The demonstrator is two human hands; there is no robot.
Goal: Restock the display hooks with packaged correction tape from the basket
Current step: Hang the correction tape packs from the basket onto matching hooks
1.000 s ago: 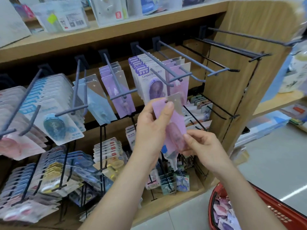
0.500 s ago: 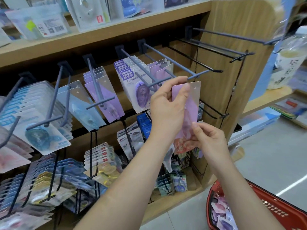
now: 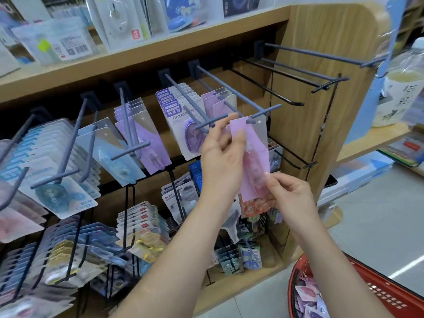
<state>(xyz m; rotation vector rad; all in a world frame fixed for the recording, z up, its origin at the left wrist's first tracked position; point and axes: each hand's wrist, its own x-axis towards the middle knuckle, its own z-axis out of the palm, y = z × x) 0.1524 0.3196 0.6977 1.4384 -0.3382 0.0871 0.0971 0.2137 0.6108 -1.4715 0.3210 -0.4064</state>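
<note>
Pink tape pack [image 3: 257,152] at hook tip [image 3: 250,121]; left hand [image 3: 221,157] pinching its top; right hand [image 3: 289,198] pinching bottom

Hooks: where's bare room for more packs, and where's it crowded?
Bare: the blue hook and black hooks by the wooden side panel. The hook taking the pink pack has only a few at its back. Crowded: the far-left hooks of blue packs.

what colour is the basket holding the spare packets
The basket is red, seen at the bottom right of the head view.
</note>
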